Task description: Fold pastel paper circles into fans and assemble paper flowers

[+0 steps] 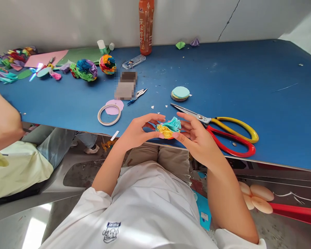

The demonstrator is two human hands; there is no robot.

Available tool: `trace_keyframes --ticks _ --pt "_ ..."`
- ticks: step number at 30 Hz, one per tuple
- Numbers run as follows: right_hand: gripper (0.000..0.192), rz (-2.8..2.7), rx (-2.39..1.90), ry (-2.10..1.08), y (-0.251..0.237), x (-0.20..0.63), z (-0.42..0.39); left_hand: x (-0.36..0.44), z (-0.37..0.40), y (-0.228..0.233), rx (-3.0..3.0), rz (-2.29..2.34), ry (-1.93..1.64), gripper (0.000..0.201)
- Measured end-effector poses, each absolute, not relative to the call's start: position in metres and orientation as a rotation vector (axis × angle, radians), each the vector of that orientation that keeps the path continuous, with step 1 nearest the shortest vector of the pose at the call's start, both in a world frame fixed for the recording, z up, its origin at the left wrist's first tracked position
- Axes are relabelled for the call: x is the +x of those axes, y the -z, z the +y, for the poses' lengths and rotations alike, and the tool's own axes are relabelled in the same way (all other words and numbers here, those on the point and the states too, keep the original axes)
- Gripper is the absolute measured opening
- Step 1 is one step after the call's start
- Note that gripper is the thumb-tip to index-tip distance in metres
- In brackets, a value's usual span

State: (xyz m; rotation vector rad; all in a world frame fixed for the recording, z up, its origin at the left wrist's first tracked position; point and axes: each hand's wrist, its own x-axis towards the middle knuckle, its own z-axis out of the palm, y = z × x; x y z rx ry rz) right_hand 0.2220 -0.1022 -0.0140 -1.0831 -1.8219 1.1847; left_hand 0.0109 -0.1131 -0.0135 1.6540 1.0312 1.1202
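A ruffled paper flower ball [169, 128] in turquoise and yellow, with a bit of orange below, sits between my two hands at the table's front edge. My left hand [143, 129] grips its left side, thumb in front and fingers behind. From the right, my right hand [194, 135] holds it with the thumb against the lower edge and the fingers curved around the back. Just beyond my right hand lie large scissors [209, 121] with one yellow and one red handle, blades pointing left. A stack of round paper discs [180, 93], light blue on top, is behind them.
Left of my hands are a tape roll [109, 115], a lilac paper disc [114, 107] and a drawing compass [137, 97]. Finished paper balls [85, 70] and a glue stick [102, 47] stand farther back. An orange bottle [146, 27] is by the wall. A co-worker's arm [3, 121] reaches in at left.
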Motion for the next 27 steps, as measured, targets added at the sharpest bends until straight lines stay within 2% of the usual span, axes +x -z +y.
trace_keyframes --ticks 6,15,23,27 --pt "0.049 -1.723 -0.975 -1.310 0.0062 0.2245 -0.0988 0.0082 -0.1127 0.0166 1.609 0.977 -1.168 0.039" --pt "0.046 -1.495 -0.958 -1.388 0.0072 0.2259 -0.0985 0.0097 -0.1134 0.0158 1.629 1.118 -1.259 0.033" --pt "0.050 -1.511 -0.894 -1.457 0.0089 0.2270 -0.0996 0.0111 -0.1175 0.0091 1.692 1.070 -1.088 0.053" --pt "0.050 -1.609 -0.874 -1.433 0.0107 0.2281 -0.0978 0.0110 -0.1179 0.0108 1.683 1.097 -1.077 0.057"
